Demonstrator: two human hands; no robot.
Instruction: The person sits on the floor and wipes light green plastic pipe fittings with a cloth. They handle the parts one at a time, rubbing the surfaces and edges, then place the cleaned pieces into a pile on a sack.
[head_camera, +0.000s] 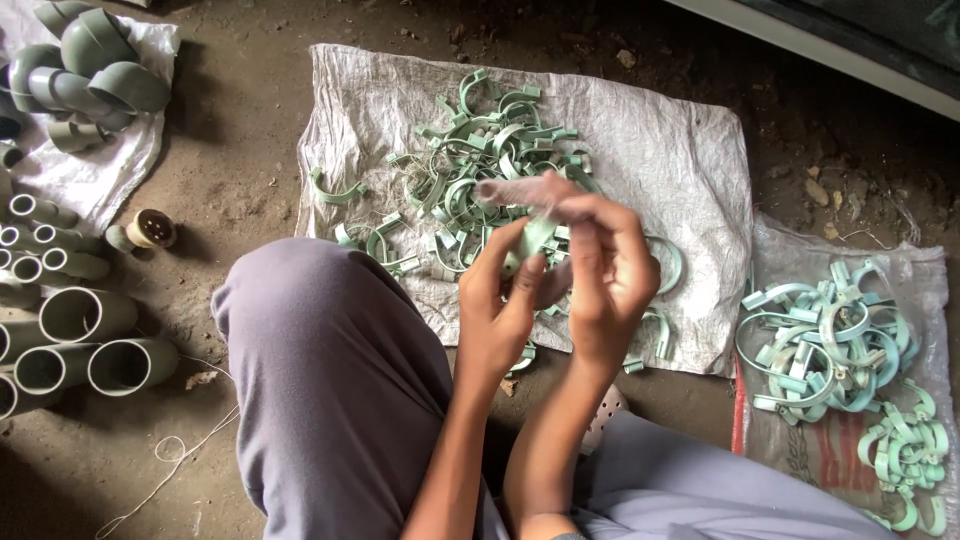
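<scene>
Sitting on the dirt floor (250, 190), person works over a white woven sack (660, 140) spread flat. Both hands are raised above it, close together, touching.

Left hand (497, 300): fingers closed on a pale green plastic clamp piece (532, 240), pinched between thumb and fingertips. Right hand (607, 270): fingers curled in, grasping the same clamp piece from the other side; index area is motion-blurred, so exact contact is unclear. The clamp piece sits between the two hands, held in the air over the near middle of the sack.

Under the hands: loose pile of green clamps (490, 150), curved half-rings with square tabs, tangled on the sack. One stray clamp (335, 190) lies apart at the sack's left side.

Right side: second sack (850, 250), with a bundled stack of clamps (830, 345) on it and a smaller bunch (905, 450) nearer the frame corner.

Left side: grey-green pipe elbows (95, 60) heaped on another white sack (100, 175); short pipe sockets (90, 340) lying open-end toward camera along the left edge. Small spool (152, 228) just beside them on the floor. Thin string (170, 465) trails across the floor lower left.

Person's knee in grey-purple trousers (330, 380) fills the lower middle.
</scene>
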